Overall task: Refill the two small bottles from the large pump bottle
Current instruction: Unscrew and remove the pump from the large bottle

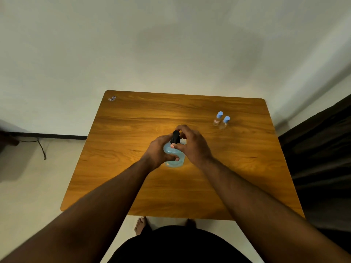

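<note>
My hands, left [158,152] and right [191,143], grip the pump bottle [173,156] mid-worktop [133,177]; two small bottles [221,120] stand at 2 o'clock; pale wall [171,44] at 12.

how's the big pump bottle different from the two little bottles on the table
The large pump bottle is much bigger and has a black pump; the small bottles have light blue caps. It is held in both hands, left hand and right hand; they stand untouched, further back on the right. All stand upright on the table.

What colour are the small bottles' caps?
Light blue, both caps; head view.
</note>
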